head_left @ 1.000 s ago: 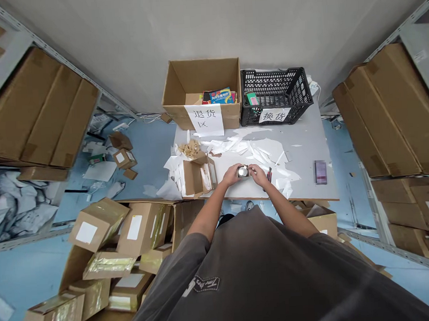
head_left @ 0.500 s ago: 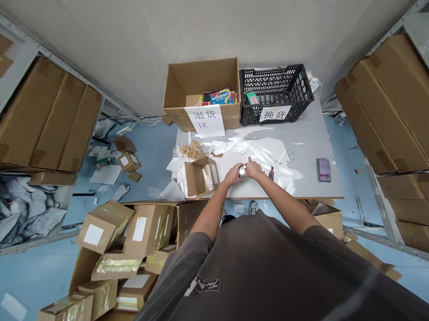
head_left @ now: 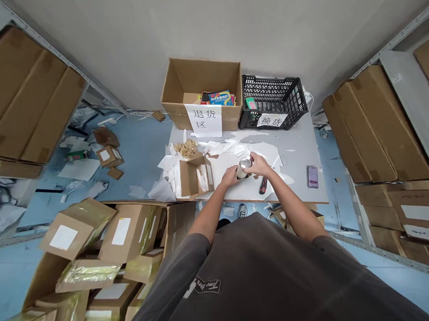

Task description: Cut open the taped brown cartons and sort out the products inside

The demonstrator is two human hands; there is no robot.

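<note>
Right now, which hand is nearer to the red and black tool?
Right. The right hand is just beyond the red and black tool, at the top of the silver-topped container; the left hand is farther off, to the tool's left, on that container's side.

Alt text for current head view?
A person's left hand and right hand hold a round, silver-topped container over a table strewn with white paper scraps. Behind stand an open cardboard box and a black crate, both with paper signs.
</note>
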